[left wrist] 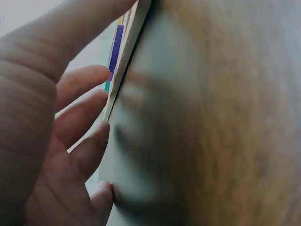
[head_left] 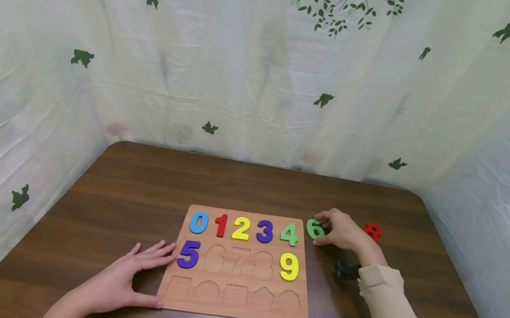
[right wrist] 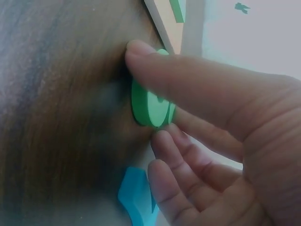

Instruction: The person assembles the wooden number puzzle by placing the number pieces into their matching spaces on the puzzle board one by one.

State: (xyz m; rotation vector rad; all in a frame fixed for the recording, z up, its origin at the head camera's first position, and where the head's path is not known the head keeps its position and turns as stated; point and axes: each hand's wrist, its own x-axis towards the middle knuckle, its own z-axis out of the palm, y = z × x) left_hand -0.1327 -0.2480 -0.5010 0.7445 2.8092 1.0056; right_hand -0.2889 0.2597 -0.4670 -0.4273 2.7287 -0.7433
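Note:
A wooden number board (head_left: 237, 277) lies on the table, with 0 to 4 in its top row. The purple 5 (head_left: 188, 254) and yellow 9 (head_left: 289, 267) sit in the middle row, with bare outlines between them. My left hand (head_left: 118, 279) spreads along the board's left edge, thumb at the near corner and fingertips beside the 5. Just off the board's upper right corner, my right hand (head_left: 345, 232) pinches a green number 6 (head_left: 315, 229) between thumb and fingers. In the right wrist view the 6 (right wrist: 153, 106) stands close over the table, partly covered by the thumb.
A red 8 (head_left: 373, 231) lies on the table beyond my right wrist. Below the right fingers in the right wrist view is a blue piece (right wrist: 136, 195), partly hidden. A leaf-print cloth (head_left: 268, 73) hangs around the brown table (head_left: 143, 181).

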